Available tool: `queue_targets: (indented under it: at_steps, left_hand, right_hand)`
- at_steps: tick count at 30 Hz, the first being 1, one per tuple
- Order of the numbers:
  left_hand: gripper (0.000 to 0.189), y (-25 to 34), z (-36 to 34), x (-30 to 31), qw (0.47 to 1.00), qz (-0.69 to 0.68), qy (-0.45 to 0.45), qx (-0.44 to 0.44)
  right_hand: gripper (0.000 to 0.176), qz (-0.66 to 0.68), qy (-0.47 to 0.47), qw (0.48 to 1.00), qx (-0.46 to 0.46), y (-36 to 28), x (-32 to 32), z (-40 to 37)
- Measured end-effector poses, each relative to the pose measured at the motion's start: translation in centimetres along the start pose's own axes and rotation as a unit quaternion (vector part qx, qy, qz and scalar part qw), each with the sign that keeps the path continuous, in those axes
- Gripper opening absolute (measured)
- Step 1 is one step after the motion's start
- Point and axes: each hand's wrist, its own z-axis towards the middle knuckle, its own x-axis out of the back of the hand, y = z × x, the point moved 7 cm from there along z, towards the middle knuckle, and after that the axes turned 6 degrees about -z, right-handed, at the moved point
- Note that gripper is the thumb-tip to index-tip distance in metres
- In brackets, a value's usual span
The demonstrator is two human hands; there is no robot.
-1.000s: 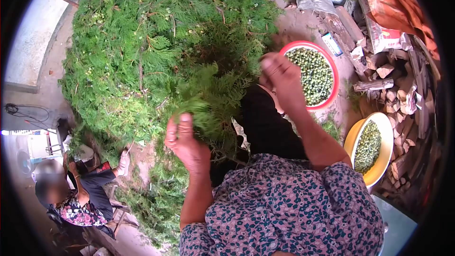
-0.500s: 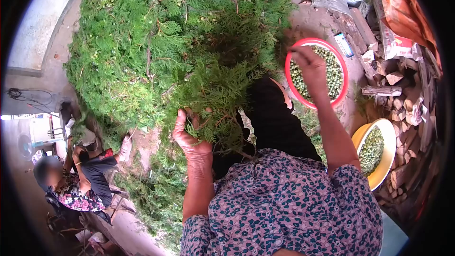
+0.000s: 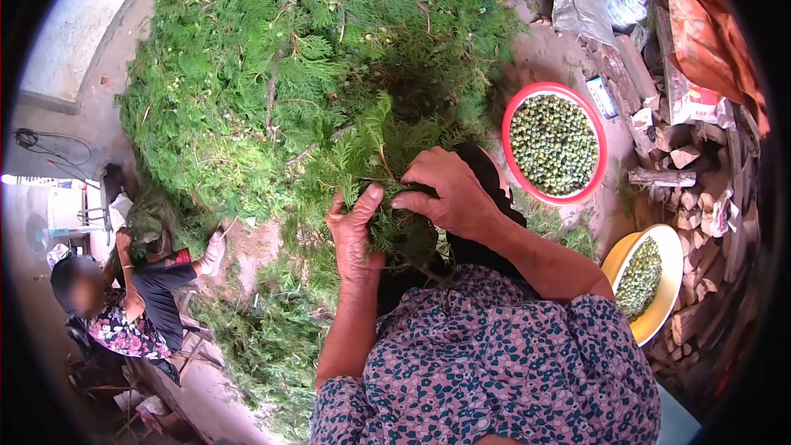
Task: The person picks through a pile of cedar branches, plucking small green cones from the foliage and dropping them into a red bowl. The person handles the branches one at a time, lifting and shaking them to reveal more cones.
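Over my lap, my left hand (image 3: 354,227) grips a leafy green conifer branch (image 3: 375,144), its thumb pressed on the sprigs. My right hand (image 3: 441,194) is at the same branch, thumb and fingers curled together; whatever is between its fingertips is too small to make out. To the right stands a red-rimmed basin (image 3: 512,156) holding many small round green cones (image 3: 554,147). Nearer to me on the right, a yellow basin (image 3: 671,280) holds more of the green cones.
A large heap of cut conifer branches (image 3: 222,99) spreads in front of me, with more greenery (image 3: 264,338) at lower left. Another person (image 3: 124,313) sits at the left. Split firewood (image 3: 700,239), a grey sack (image 3: 577,8) and an orange sheet (image 3: 709,41) line the right.
My right hand has moved left from above the red-rimmed basin to the branch over my lap. My left hand still holds the branch. The view has shifted slightly.
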Motion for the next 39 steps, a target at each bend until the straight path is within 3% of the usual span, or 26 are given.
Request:
queue_targets:
  at_steps: [1,2,6,8,10,12,14,15,19,24,26,27,29,31,33,36,37,38,39]
  left_hand:
    - [0.032,-0.1,-0.1,0.2,0.999,0.019,0.025,-0.008]
    - [0.029,-0.3,0.0,0.1,0.999,0.031,0.026,0.005]
    - [0.028,0.2,0.4,-1.7,0.999,0.005,-0.043,0.012]
    - [0.029,-0.2,0.5,-1.8,0.998,-0.026,-0.013,0.054]
    - [0.03,-0.1,0.2,-2.1,0.999,-0.021,0.016,0.032]
    - [0.03,0.2,0.2,-1.9,0.999,-0.015,0.044,0.011]
    - [0.018,0.4,0.4,-3.0,0.997,0.013,-0.067,-0.024]
    - [0.018,0.2,0.4,-3.0,0.997,0.014,-0.069,-0.022]
    - [0.018,0.1,0.2,-3.3,0.994,0.049,-0.08,-0.06]
    - [0.019,-0.1,0.8,-1.8,0.992,0.084,-0.029,-0.087]
    - [0.016,0.7,0.4,-3.4,0.977,0.12,-0.117,-0.129]
    - [0.016,0.9,0.3,-3.8,0.978,0.122,-0.116,-0.126]
    - [0.015,1.9,-0.7,-6.1,0.896,0.349,-0.172,-0.216]
    - [0.018,1.5,-0.6,-6.4,0.876,0.374,-0.196,-0.23]
    - [0.021,1.6,-1.1,-7.1,0.828,0.424,-0.213,-0.298]
    - [0.02,1.4,-1.4,-8.5,0.84,0.425,-0.229,-0.247]
    - [0.02,1.2,-1.3,-8.5,0.84,0.425,-0.23,-0.246]
    - [0.02,0.8,-0.9,-8.1,0.867,0.393,-0.227,-0.206]
    - [0.019,0.3,-0.5,-7.7,0.891,0.359,-0.224,-0.164]
  right_hand:
    - [0.031,-0.001,-0.002,1.0,0.002,-0.3,0.2,0.0]
    - [0.03,-0.021,-0.015,1.0,0.013,-0.8,0.4,0.1]
    - [0.028,-0.017,-0.005,0.999,0.039,-1.4,0.8,0.3]
    - [0.027,-0.019,0.008,0.999,0.048,-1.5,1.0,0.3]
    - [0.027,-0.023,0.021,0.998,0.055,-1.7,1.7,0.4]
    - [0.022,-0.15,0.068,0.984,0.074,-2.7,3.4,0.7]
    - [0.023,-0.125,0.103,0.984,0.081,-3.2,4.4,1.0]
    - [0.025,-0.098,0.137,0.982,0.086,-3.6,5.0,0.9]
    - [0.024,-0.052,0.026,0.998,0.025,-3.0,3.6,2.1]
    - [0.023,-0.06,0.03,0.997,0.034,-2.3,2.9,1.6]
    - [0.023,0.028,0.114,0.992,0.055,-1.8,3.2,0.9]
    - [0.023,0.028,0.114,0.992,0.052,-1.6,3.1,0.7]
    - [0.021,0.083,0.161,0.982,0.045,-1.3,3.6,0.2]
    - [0.021,0.032,0.134,0.99,0.021,-1.5,4.0,-0.5]
    - [0.02,-0.02,0.107,0.994,-0.004,-1.1,3.8,-0.7]
    - [0.016,0.005,0.183,0.981,0.065,-1.4,5.0,-0.9]
    - [0.014,0.147,0.12,0.98,-0.058,0.1,4.7,-0.7]
    - [0.013,0.284,0.052,0.941,-0.178,1.3,3.7,-1.0]
    - [0.013,0.284,0.052,0.94,-0.179,1.2,4.0,-0.9]
